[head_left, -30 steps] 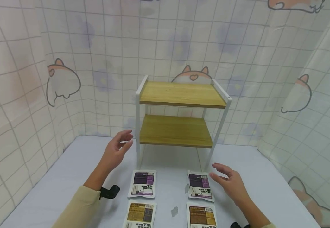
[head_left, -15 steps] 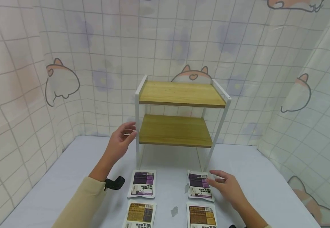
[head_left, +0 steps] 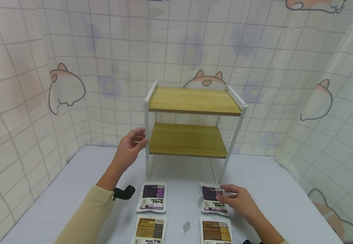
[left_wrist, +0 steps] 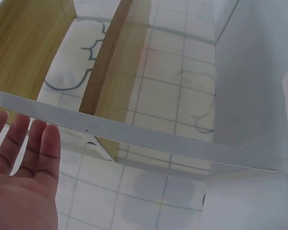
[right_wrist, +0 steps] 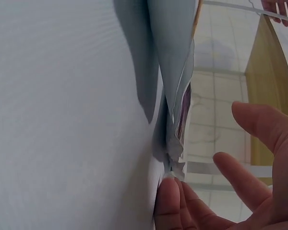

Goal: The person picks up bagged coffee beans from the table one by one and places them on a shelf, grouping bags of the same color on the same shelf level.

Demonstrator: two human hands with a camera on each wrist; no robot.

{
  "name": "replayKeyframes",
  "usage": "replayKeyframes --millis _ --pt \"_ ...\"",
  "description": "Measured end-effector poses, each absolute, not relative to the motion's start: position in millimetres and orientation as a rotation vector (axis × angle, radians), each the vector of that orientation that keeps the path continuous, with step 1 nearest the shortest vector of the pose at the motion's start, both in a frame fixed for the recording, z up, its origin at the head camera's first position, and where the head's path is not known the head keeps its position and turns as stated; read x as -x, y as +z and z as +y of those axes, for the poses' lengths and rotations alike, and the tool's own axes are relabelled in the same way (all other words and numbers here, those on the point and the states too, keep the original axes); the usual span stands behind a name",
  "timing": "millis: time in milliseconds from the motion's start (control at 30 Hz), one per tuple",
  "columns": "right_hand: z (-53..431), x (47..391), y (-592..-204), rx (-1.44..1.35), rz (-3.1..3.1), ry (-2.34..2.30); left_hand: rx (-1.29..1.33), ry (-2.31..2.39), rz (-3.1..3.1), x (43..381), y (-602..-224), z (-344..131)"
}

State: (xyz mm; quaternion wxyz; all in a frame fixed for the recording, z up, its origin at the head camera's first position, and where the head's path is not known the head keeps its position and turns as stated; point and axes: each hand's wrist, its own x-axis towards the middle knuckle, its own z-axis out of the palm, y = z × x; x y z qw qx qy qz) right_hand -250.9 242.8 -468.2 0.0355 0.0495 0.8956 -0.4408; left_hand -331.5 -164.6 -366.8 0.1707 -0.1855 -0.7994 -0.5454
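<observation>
A two-tier shelf with wooden boards (head_left: 191,140) and a white frame stands on the table. Beside its left front post (head_left: 147,162) is my left hand (head_left: 127,149), thumb tip at the post and fingers loosely bent along its outer side. In the left wrist view those fingers (left_wrist: 48,153) lie right below the white post. My right hand (head_left: 237,200) is over the right edge of a purple-labelled pouch (head_left: 211,200). In the right wrist view, fingertips (right_wrist: 168,191) meet the pouch's crumpled edge (right_wrist: 175,148), while thumb and index finger are spread apart.
Another purple-labelled pouch (head_left: 152,197) lies left of centre. Two brown-and-yellow pouches, one left (head_left: 149,230) and one right (head_left: 216,232), lie nearer me. A small grey patch (head_left: 186,226) is between them. Patterned curtains (head_left: 118,67) enclose the table.
My left hand has moved right and up to the shelf's left post. My right hand has moved left and down to the edge of the right purple pouch.
</observation>
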Motion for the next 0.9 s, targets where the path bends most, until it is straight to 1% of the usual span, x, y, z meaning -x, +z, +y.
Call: replayKeyframes --millis 900 --pt "237.5 255.9 -466.9 -0.131 2.756 -1.282 0.497 -1.574 -2.231 335.8 -362.2 -159.5"
